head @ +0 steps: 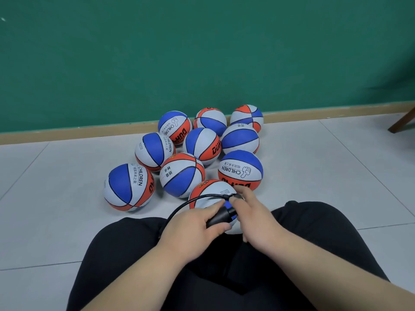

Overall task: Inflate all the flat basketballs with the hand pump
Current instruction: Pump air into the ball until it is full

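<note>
A red, white and blue basketball (210, 191) sits between my knees on the floor. On top of it lies a black and blue hand pump (221, 215), which my left hand (193, 227) grips by its black barrel. The pump's thin black hose (193, 199) loops up over the ball to its tip near the ball's top. My right hand (251, 212) pinches the hose end there, fingers resting on the ball. Several more basketballs of the same colours (183, 175) lie clustered on the floor just beyond.
My legs in black trousers (314, 232) frame the ball on both sides. Grey floor tiles (67, 176) spread around the balls, with a wooden skirting and a green wall (202, 52) behind. A wooden furniture leg (402, 122) stands at the far right.
</note>
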